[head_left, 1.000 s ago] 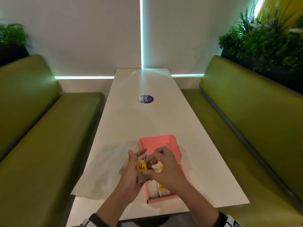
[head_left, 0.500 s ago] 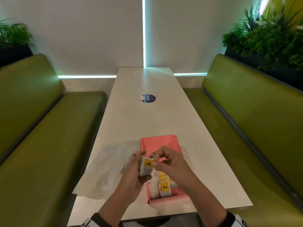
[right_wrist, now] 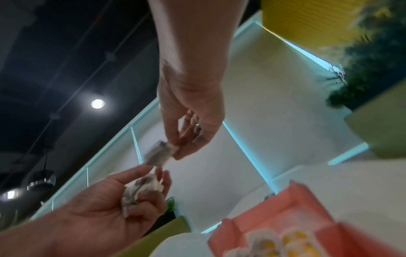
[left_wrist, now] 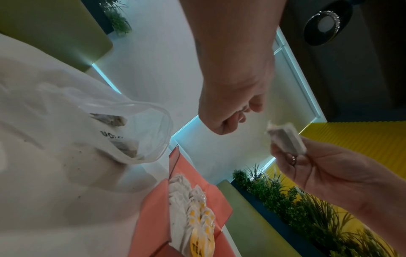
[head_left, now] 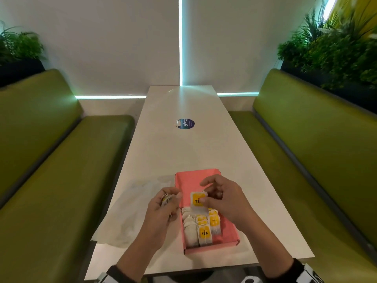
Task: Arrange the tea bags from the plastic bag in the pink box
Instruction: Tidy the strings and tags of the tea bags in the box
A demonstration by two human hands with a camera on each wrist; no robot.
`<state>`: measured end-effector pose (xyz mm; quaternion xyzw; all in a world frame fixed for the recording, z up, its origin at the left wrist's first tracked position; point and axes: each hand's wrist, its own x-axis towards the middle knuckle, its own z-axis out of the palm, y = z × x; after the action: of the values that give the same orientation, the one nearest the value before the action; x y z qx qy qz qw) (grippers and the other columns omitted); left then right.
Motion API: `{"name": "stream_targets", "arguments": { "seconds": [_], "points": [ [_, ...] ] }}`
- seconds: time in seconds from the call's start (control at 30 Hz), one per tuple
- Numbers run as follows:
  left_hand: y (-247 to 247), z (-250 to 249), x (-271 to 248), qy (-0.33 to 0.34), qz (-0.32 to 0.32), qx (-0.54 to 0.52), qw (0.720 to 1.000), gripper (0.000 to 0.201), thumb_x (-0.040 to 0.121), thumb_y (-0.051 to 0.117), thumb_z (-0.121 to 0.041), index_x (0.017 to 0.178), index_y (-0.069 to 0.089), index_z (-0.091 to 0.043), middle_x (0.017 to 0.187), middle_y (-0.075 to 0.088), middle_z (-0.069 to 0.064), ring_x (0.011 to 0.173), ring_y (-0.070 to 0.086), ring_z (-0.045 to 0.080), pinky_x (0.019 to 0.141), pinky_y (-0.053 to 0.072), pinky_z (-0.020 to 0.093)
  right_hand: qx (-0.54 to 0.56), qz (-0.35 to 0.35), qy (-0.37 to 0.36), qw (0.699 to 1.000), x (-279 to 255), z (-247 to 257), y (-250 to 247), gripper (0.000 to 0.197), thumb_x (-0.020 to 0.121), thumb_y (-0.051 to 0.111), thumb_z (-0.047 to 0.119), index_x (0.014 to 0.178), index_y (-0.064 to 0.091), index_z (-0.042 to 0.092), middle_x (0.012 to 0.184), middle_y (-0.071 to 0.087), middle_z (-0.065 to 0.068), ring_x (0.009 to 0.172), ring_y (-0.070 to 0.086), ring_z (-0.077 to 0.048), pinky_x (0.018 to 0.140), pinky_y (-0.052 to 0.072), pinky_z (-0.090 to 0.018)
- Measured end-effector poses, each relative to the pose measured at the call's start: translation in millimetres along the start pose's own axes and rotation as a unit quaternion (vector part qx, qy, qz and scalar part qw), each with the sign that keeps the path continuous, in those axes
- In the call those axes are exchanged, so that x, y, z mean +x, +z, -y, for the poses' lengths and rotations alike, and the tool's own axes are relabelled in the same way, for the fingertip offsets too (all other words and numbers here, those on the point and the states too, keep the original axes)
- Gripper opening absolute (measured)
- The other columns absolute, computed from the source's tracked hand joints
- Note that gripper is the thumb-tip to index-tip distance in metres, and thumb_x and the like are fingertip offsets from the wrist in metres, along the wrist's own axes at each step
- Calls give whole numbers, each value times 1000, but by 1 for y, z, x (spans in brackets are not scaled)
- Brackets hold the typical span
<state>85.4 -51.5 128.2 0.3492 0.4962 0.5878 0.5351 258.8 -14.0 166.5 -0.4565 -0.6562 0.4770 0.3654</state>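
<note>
Between green benches, the pink box [head_left: 228,231] already held two short rows of tea bags [head_left: 201,227], while the right hand [head_left: 222,199] pinched another tea bag [head_left: 197,202] above it, the left hand [head_left: 163,209] curled round a few more, and some remained in the plastic bag [left_wrist: 123,132].

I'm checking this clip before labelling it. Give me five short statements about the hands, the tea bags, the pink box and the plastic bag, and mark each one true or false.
1. The right hand pinches a tea bag with a yellow tag above the pink box. True.
2. The left hand holds nothing. False: it grips a small bunch of tea bags.
3. The pink box has no tea bags in it. False: rows of tea bags fill its near part.
4. The plastic bag lies on the table to the left of the pink box. True.
5. The plastic bag sits inside the pink box. False: it lies on the white table beside the box.
</note>
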Motion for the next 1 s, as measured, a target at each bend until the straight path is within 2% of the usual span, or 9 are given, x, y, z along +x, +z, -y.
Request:
{"name": "stream_targets", "arguments": {
  "seconds": [0.1, 0.23, 0.33, 0.4, 0.53, 0.63, 0.77, 0.9, 1.0],
  "points": [
    [9, -3, -6, 40, 65, 73, 994, 26, 74, 67, -23, 98, 67, -12, 63, 63, -13, 52, 54, -2, 49, 41, 11, 7, -5, -7, 1000, -1, -1, 3, 31, 72, 74, -1, 91, 64, 22, 72, 62, 2, 59, 52, 0, 64, 49, -17],
    [12, -1, -6, 68, 43, 134, 988, 7, 79, 71, -12, 85, 72, -9, 76, 73, 1, 75, 68, 9, 65, 50, 14, 8, 3, -18, 1000, -3, -6, 4, 37, 74, 73, 1, 98, 65, 28, 83, 60, 3, 67, 56, -5, 69, 51, -23],
    [10, -1, -5, 62, 39, 137, 988, 8, 79, 70, -15, 85, 73, -10, 80, 73, 2, 79, 68, 12, 67, 50, 15, -49, 28, -53, 997, -1, -9, 0, 42, 79, 72, 8, 107, 63, 39, 103, 50, 2, 76, 57, 0, 76, 50, -20],
    [9, -3, -5, 67, 48, 156, 984, 6, 80, 71, -16, 83, 73, -12, 75, 73, -3, 73, 67, 6, 63, 48, 12, -73, 57, -59, 994, -1, -9, -1, 36, 80, 72, 10, 99, 65, 40, 107, 46, 0, 77, 56, 1, 75, 47, -16],
    [6, -1, -4, 82, 43, 182, 979, 3, 78, 73, -14, 81, 73, -15, 73, 72, -3, 70, 65, 5, 62, 48, 13, -79, 22, -67, 994, 1, -11, -2, 22, 75, 76, 8, 72, 66, 28, 99, 52, 0, 71, 55, 0, 68, 45, -14],
    [3, 1, -2, 95, 26, 200, 975, 5, 77, 74, -13, 80, 73, -17, 75, 72, -4, 72, 66, 6, 65, 49, 14, -70, 9, -54, 996, 2, -11, -4, 14, 74, 76, 7, 69, 67, 16, 99, 55, -1, 72, 55, -3, 66, 45, -12],
    [-2, 6, 2, 135, -12, 246, 960, 5, 81, 72, -18, 82, 71, -23, 77, 70, -12, 74, 63, 2, 67, 47, 12, -55, 31, -47, 997, 0, -8, -10, 22, 75, 75, 7, 65, 63, 22, 98, 56, 2, 78, 56, -6, 66, 44, -11],
    [-1, 5, 0, 175, -32, 248, 952, 11, 80, 72, -16, 80, 68, -26, 78, 70, -16, 76, 64, 0, 66, 45, 8, -55, 98, -34, 993, -3, -3, -13, 29, 79, 73, 14, 58, 63, 32, 96, 56, 6, 80, 55, -5, 66, 41, -10],
    [3, 6, -1, 229, -47, 277, 932, 20, 76, 76, -14, 78, 66, -31, 79, 69, -17, 75, 64, 1, 67, 46, 9, -107, 94, -17, 990, -2, -3, -7, 19, 86, 66, 23, 67, 63, 20, 87, 63, 3, 73, 57, 4, 65, 40, -9]
  ]
}}
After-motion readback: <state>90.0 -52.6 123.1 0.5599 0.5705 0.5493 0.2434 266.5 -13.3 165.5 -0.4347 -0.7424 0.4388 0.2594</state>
